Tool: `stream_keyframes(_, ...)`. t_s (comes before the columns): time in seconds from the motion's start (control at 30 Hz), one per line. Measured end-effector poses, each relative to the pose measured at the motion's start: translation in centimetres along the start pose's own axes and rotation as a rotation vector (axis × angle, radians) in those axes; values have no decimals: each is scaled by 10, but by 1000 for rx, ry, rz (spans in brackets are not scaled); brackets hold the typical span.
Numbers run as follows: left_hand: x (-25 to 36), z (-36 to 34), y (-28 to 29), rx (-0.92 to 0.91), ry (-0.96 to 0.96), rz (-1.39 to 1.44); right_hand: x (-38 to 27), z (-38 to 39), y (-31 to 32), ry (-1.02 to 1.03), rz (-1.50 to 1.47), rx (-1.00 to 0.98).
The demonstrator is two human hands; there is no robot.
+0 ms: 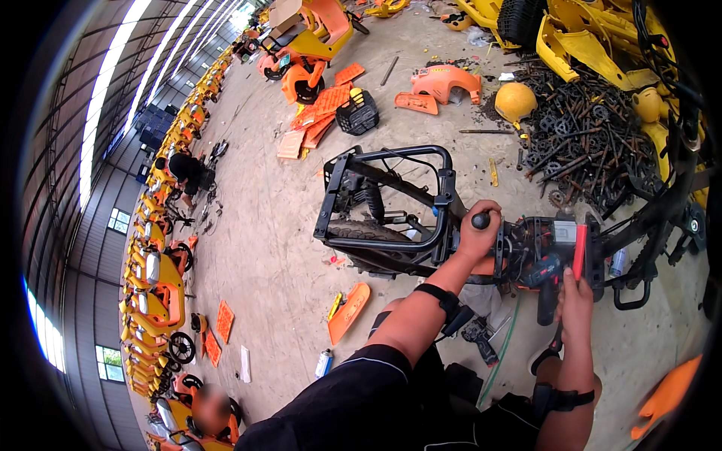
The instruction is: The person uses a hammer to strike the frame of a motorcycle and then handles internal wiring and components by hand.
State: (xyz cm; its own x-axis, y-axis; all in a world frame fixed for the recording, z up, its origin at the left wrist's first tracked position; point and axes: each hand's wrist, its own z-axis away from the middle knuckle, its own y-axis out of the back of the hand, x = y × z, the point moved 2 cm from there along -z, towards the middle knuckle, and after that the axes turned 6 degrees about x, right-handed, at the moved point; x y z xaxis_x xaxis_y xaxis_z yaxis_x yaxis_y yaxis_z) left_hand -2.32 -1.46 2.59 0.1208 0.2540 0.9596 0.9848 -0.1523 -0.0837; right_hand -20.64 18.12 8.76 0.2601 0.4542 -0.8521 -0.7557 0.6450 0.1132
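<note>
In front of me stands a stripped black scooter frame (444,169), its rear wheel (368,231) showing under the tubular rack. My left hand (479,234) is closed around a black, round-ended handle (480,220) over the middle of the frame; the handle's lower part is hidden. Closed on a long red tool (580,252), my right hand (576,304) is beside the open battery bay. A black grip extends below this fist, and I cannot make out the tool's kind. Between my hands, a dark cordless drill (543,272) lies on the frame. A silver-grey box (564,232) sits in the bay.
Another cordless drill (481,342) and a spray can (323,364) are on the floor. Rusty bolts and gears (587,143) form a pile at far right, near yellow body panels (571,41). Orange panels (320,113) lie ahead. Yellow scooters (154,289) line the left; a person (186,171) crouches there.
</note>
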Motion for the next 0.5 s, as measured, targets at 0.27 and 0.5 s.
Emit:
stream_keyframes(0.27,2,2,0,8,-6,-8,1,3,-4,33,30,-9)
stream_keyframes(0.5,2,-1,4,30,1,5,0,7,-8,20,3,-11)
